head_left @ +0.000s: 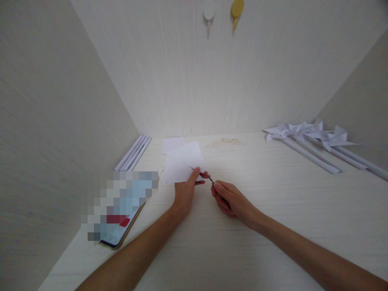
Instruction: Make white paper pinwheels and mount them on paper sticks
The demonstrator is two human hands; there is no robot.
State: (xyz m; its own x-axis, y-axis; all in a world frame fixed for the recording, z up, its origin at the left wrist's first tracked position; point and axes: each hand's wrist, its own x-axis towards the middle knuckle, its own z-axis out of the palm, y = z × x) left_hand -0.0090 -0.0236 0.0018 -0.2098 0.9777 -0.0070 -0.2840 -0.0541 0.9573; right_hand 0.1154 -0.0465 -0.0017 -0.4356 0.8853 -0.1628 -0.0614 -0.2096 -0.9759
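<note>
Head view: left hand [185, 190] pinches paper [182, 163]; right hand [230, 199] holds scissors [209, 178].

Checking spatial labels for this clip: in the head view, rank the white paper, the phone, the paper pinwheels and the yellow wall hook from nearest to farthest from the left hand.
1. White paper: pinched in the left hand.
2. Phone: on the table, left of it.
3. Paper pinwheels: far right, by the wall.
4. Yellow wall hook: high on the back wall.
</note>
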